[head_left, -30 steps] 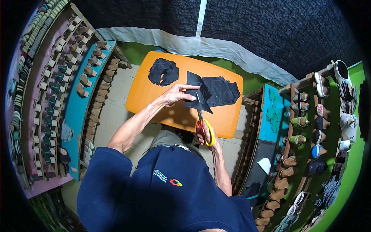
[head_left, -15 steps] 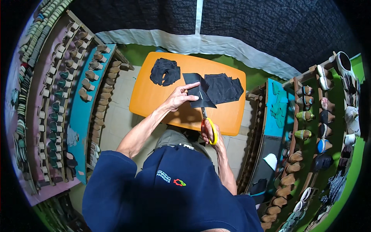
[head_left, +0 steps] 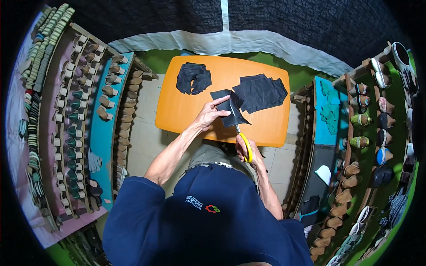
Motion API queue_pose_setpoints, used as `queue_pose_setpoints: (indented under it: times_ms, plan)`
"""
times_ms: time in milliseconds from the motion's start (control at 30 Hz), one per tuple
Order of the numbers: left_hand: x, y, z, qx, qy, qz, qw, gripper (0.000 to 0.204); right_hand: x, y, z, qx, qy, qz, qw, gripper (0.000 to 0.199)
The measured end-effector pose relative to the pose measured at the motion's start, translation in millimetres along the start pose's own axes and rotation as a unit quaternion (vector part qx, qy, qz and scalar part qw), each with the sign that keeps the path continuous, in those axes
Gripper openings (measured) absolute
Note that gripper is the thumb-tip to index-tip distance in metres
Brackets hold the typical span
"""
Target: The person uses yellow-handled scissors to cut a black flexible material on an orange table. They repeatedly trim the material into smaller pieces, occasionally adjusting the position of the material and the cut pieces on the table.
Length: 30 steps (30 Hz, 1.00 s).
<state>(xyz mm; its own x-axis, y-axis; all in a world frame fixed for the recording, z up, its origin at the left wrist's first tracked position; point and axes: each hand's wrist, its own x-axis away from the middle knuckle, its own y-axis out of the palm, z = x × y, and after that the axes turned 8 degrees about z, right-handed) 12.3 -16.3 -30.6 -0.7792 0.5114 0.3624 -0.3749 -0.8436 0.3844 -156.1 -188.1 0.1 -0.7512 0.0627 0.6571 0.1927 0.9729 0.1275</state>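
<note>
My left hand (head_left: pixel 213 114) pinches a piece of black sheet material (head_left: pixel 236 119), with the thumb and index finger stretched across it. The piece is held above the orange table (head_left: pixel 269 134), near its front edge. In my right hand (head_left: pixel 249 150) is a pair of scissors (head_left: pixel 248 154) with yellow handles. Their blades point away from me and meet the near edge of the piece; the tips are hidden by it. Behind my left hand lies a stack of cut black pieces (head_left: pixel 184 80) with an opening in its middle. A wider pile of black pieces (head_left: pixel 262 92) lies at the right.
Racks of wooden shoe lasts (head_left: pixel 76 128) stand on the left beside a turquoise board (head_left: pixel 101 142). To the right, another rack holds shoes and lasts (head_left: pixel 350 170), next to a turquoise panel (head_left: pixel 326 115). A dark curtain (head_left: pixel 284 17) hangs behind the table.
The whole view has shifted, so the table sits farther right in it. Both hands keep their grips, and the held black piece has changed its tilt slightly.
</note>
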Motion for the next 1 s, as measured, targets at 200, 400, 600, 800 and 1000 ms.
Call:
queue_pose_setpoints:
  times_ms: [200, 400, 600, 800, 1000]
  plan:
    - [5.9, -0.2, -28.9, 0.017, -0.024, 0.022, 0.999, 0.075, -13.1, 3.0, 22.2, -0.012, 0.051, 0.006, 0.999, 0.058]
    - [10.6, -4.0, -46.7, 0.037, -0.038, 0.042, 0.998, 0.076, -13.0, 5.7, 31.6, -0.005, 0.08, 0.041, 0.996, 0.058]
    - [9.6, -4.4, -50.4, 0.042, -0.036, 0.055, 0.997, 0.076, -15.7, 8.8, 36.4, -0.018, 0.084, 0.058, 0.995, 0.056]
    - [6.3, -0.9, -44.4, 0.108, -0.063, 0.097, 0.987, 0.071, -14.3, 10.1, 32.4, -0.011, 0.063, 0.064, 0.996, 0.057]
    - [5.5, 0.6, -47.9, 0.095, -0.04, 0.092, 0.99, 0.077, -20.0, 11.1, 36.1, -0.028, 0.068, 0.054, 0.996, 0.058]
